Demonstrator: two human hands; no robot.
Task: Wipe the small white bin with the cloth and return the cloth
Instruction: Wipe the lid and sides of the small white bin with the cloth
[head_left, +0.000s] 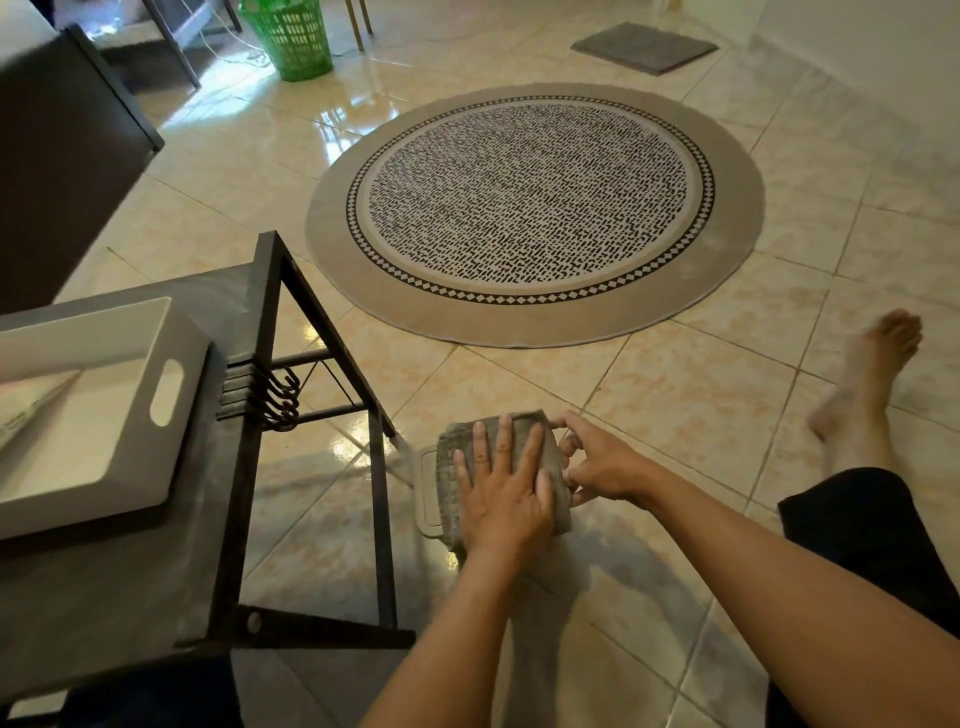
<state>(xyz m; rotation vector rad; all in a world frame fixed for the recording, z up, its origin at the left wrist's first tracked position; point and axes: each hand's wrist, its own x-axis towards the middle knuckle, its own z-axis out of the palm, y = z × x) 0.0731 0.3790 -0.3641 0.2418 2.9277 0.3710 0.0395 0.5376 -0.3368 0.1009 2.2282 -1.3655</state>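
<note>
The small white bin (427, 488) lies on its side on the tiled floor, just right of the black table's leg. Only its pale left end shows. A grey cloth (460, 441) is draped over the rest of it. My left hand (501, 491) lies flat on the cloth with fingers spread, pressing it onto the bin. My right hand (597, 462) is curled around the bin's right end at the cloth's edge, steadying it. The bin's right side is hidden under the cloth and both hands.
A low black table (119, 592) stands at the left, carrying a white handled tray (171, 395), with metal hooks (283, 397) on its side. A round patterned rug (535, 213) lies ahead. A green basket (293, 36) and grey mat (644, 47) sit farther back. My bare leg (862, 395) stretches out at the right.
</note>
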